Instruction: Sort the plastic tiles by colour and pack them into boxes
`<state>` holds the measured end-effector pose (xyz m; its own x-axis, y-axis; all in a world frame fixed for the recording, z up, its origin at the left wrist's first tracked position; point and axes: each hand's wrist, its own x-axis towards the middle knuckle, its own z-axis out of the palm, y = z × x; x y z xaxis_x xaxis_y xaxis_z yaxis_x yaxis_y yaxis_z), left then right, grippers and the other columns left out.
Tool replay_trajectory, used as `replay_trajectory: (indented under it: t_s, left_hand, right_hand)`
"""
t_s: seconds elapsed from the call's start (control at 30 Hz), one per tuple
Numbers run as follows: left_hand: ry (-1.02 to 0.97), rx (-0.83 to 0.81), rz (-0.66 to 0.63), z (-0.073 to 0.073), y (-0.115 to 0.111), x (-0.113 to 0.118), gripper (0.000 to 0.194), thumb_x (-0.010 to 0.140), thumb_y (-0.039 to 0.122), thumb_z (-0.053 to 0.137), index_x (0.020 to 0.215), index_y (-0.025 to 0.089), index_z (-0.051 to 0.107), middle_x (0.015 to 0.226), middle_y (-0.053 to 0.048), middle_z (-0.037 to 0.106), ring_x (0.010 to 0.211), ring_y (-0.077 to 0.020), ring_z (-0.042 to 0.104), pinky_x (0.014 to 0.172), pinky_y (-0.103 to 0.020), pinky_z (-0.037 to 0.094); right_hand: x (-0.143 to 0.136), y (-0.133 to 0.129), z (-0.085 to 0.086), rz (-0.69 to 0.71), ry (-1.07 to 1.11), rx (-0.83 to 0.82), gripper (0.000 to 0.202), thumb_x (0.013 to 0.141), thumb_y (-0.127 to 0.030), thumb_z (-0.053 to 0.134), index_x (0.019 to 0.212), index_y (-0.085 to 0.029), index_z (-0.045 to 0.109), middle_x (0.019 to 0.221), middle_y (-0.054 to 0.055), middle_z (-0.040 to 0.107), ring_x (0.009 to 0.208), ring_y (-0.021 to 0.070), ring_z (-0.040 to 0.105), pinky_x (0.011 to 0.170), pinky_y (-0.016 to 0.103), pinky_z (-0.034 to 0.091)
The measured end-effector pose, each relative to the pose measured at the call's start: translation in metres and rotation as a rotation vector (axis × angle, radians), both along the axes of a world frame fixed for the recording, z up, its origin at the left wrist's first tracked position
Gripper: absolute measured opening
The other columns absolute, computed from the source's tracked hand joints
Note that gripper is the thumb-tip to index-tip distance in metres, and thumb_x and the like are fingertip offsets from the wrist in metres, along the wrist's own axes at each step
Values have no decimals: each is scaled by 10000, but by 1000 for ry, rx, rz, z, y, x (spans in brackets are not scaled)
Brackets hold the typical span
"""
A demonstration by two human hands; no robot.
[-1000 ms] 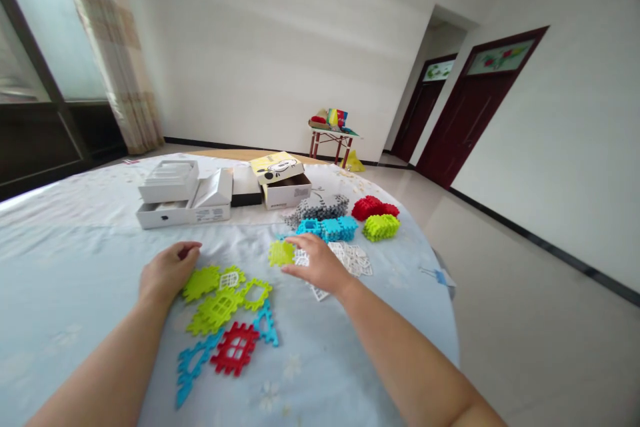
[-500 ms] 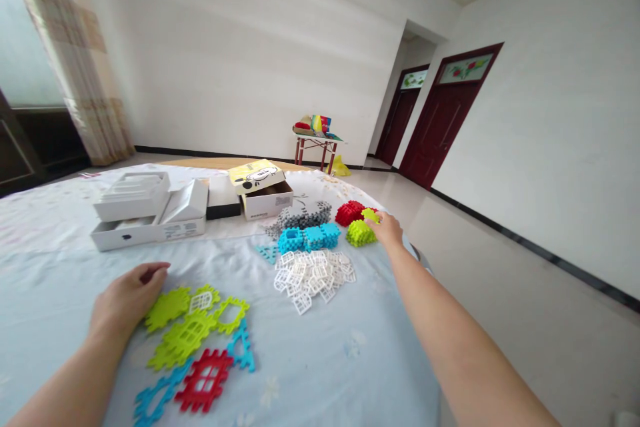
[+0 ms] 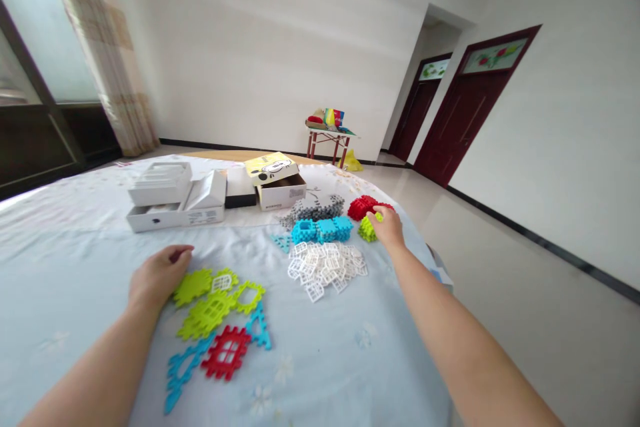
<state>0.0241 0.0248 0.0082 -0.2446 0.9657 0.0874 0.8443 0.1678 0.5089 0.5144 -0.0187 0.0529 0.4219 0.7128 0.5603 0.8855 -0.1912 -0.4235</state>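
My right hand [image 3: 389,227] is at the far right of the table, its fingers closed on a lime-green toothed building tile at the green stack [image 3: 368,228]. How many tiles it grips is hidden. Near the left side my left hand [image 3: 159,275] rests on the cloth with its fingers curled, apparently holding nothing. Beside it lie several loose lime-green tiles [image 3: 194,285], one with a white window insert [image 3: 221,282]. Closer to me are a red tile with a window [image 3: 227,353] and two blue triangular frames [image 3: 259,327].
White window inserts [image 3: 327,265] lie heaped mid-table. Behind them are blue tile stacks [image 3: 327,229], grey tiles [image 3: 323,208] and red tiles [image 3: 362,207]. White boxes [image 3: 175,217] and a yellow-lidded box [image 3: 281,195] stand farther back. A small table [image 3: 330,133] is by the wall.
My right hand has lowered the lime-green tile it held up onto the green stack. The camera view has turned slightly left. My left hand stays beside the loose tiles.
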Motion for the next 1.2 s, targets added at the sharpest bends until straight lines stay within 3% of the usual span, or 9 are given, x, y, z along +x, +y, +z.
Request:
replay_trajectory:
  t_s: [0.17, 0.33, 0.53, 0.67, 0.83, 1.03, 1.2]
  left_hand:
    - [-13, 53, 9, -1, -7, 5, 381, 752, 425, 427, 1002, 245, 651, 876, -30, 683, 762, -178, 607, 600, -241, 418]
    - [-30, 80, 17, -4, -6, 3, 369, 743, 424, 430, 968, 246, 662, 837, -32, 690, 768, -190, 621, 594, -250, 427]
    - [-19, 84, 11, 2, -10, 8, 372, 744, 427, 431, 960, 241, 670, 853, -33, 701, 773, -195, 629, 620, -257, 437]
    - [-16, 89, 12, 6, -14, 10, 357, 751, 411, 438, 964, 240, 667, 878, -36, 703, 799, -197, 630, 640, -260, 437]
    - [-26, 91, 5, 4, -14, 9, 364, 749, 402, 432, 969, 234, 669, 885, -38, 701, 797, -197, 627, 650, -266, 436]
    - [-43, 101, 0, 2, -12, 8, 379, 744, 411, 429, 975, 230, 669, 883, -46, 696, 788, -198, 620, 639, -268, 432]
    - [-37, 89, 10, 4, -13, 9, 369, 745, 403, 434, 975, 230, 666, 891, -48, 694, 805, -202, 619, 650, -273, 431]
  right_hand:
    - [-83, -6, -10, 439, 58, 89, 240, 787, -313, 525, 943, -183, 652, 948, 81, 666, 913, 205, 587, 859, 349, 427]
    - [-165, -29, -13, 849, 38, -22, 164, 784, -230, 563, 919, -193, 649, 925, 55, 673, 919, 186, 582, 855, 333, 419]
    - [-209, -52, -19, 1215, -167, -198, 229, 780, -196, 588, 1004, -217, 632, 1049, 30, 654, 990, 172, 553, 901, 323, 371]
    - [-215, -55, -26, 1203, -294, -281, 252, 787, -163, 574, 1016, -253, 634, 1115, 8, 632, 1033, 192, 517, 877, 347, 362]
    - [-215, -52, -30, 1178, -305, -222, 174, 833, -202, 550, 974, -240, 646, 1000, 19, 670, 974, 182, 536, 870, 348, 338]
    - [-211, -56, -18, 1090, -131, -145, 198, 877, -255, 492, 1007, -212, 635, 941, 30, 684, 912, 166, 571, 842, 314, 366]
    - [-206, -52, -18, 988, -50, -220, 201, 877, -234, 478, 989, -216, 643, 943, 18, 689, 896, 156, 594, 837, 291, 394]
